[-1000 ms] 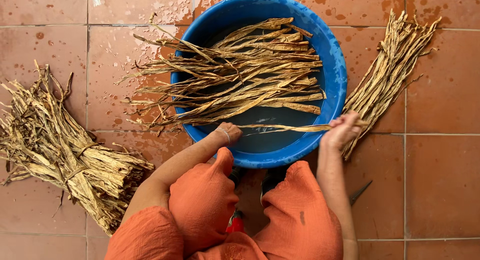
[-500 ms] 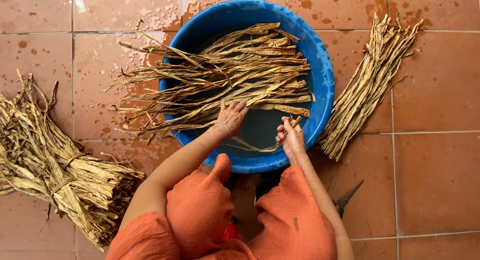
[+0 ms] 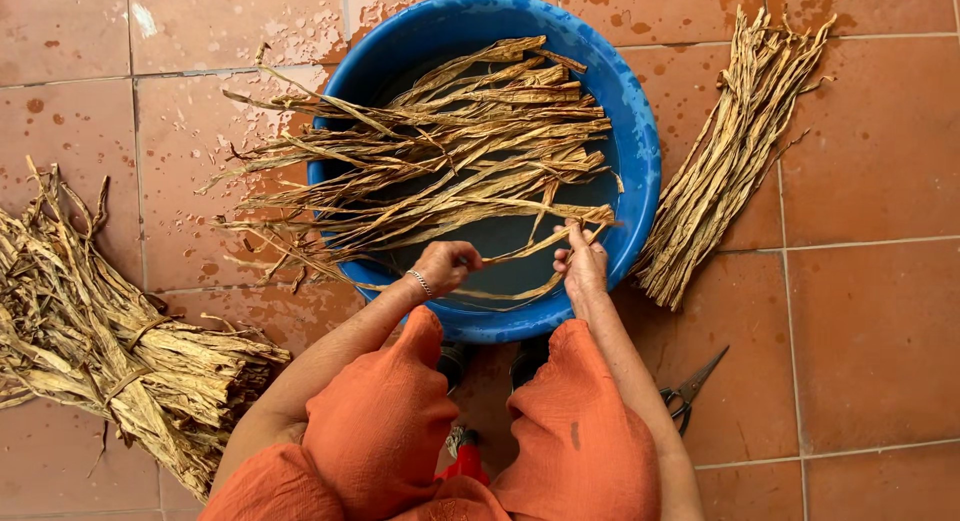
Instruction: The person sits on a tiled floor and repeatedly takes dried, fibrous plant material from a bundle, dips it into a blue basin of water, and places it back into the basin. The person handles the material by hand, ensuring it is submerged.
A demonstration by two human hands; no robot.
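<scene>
Basin (image 3: 640,131), blue, round, upper centre of frame on wet terracotta floor (image 3: 870,331), part-filled with water and laid across with dried fibre strips (image 3: 440,171), ends overhanging the left rim, presumably set there for soaking. Single strip (image 3: 530,243) at lower centre, drawn over the water between left hand (image 3: 447,266), curled closed around one end, and right hand (image 3: 582,266), fingers pinched on the other end, seemingly for working it taut. Dry bundles lower left (image 3: 110,351) and upper right (image 3: 735,151); scissors (image 3: 690,389) on floor, lower right.
</scene>
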